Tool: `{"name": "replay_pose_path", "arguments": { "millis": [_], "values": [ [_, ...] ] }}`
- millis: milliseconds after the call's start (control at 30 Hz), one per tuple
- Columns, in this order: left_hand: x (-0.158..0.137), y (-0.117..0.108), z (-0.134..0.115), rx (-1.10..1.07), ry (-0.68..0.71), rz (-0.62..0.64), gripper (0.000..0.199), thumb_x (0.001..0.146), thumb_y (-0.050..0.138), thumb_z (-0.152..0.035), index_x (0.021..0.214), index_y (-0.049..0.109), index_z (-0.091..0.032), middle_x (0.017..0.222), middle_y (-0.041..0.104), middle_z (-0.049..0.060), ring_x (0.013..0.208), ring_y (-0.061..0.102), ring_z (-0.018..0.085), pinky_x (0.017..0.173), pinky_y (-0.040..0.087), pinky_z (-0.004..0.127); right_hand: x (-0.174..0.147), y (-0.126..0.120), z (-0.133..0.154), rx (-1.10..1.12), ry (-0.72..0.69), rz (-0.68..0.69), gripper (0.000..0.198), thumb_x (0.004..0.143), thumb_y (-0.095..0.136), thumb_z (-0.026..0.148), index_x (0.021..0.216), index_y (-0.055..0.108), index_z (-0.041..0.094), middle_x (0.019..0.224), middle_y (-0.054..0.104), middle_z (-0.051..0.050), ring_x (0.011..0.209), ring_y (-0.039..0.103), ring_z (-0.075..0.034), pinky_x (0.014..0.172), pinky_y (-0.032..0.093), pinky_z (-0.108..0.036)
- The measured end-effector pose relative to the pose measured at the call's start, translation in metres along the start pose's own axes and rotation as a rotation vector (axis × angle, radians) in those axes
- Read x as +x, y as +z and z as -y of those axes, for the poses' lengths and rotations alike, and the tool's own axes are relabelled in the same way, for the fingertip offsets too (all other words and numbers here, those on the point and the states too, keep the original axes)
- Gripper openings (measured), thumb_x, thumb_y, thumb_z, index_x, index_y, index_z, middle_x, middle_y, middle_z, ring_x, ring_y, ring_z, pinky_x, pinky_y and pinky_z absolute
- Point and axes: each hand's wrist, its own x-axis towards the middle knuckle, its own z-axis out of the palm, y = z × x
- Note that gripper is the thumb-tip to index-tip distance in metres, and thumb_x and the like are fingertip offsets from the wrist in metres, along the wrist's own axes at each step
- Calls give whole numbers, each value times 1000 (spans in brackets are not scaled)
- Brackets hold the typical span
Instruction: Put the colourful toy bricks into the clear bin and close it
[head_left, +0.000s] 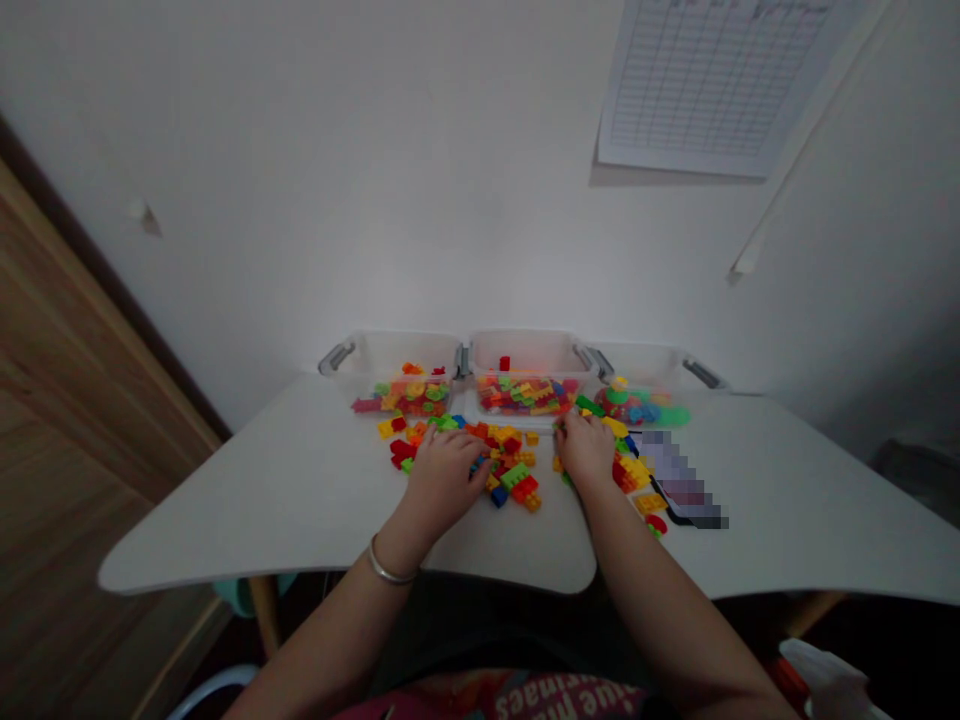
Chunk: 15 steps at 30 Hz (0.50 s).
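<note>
The green brick (515, 475), long axis slanting away rightward, lies among loose bricks (512, 443) on the table (255, 500), nearer the left hand (448, 462) than the right hand (587, 448); whether either curled grip holds anything cannot be told.

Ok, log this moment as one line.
left hand: over bricks, grip unclear | right hand: at bricks, grip unclear | bins: three, in a row on table, beyond hands
</note>
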Motion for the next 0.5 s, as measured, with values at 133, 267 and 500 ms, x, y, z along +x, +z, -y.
{"name": "replay_pose_path", "arguments": {
  "millis": [133,267,500],
  "values": [
    [-2,7,-1,63,2,40,24,88,58,-27,106,73,-25,118,71,10,118,58,33,115,23,62,0,0,-1,53,13,21,16,88,57,24,95,71,21,94,73,-12,96,60,-29,78,39,-38],
    [-4,17,1,136,13,39,23,89,58,-30,105,73,-24,118,72,9,121,56,35,115,17,67,0,-2,-2,96,23,-23,12,87,61,23,90,72,22,91,73,-10,95,59,-27,78,39,-36],
    [-2,21,1,202,3,87,20,90,60,-33,102,73,-24,112,73,7,116,59,31,116,20,65,-10,-5,0,314,-49,-204,11,85,62,22,88,73,21,85,71,-8,93,58,-25,82,41,-36]
  ]
}}
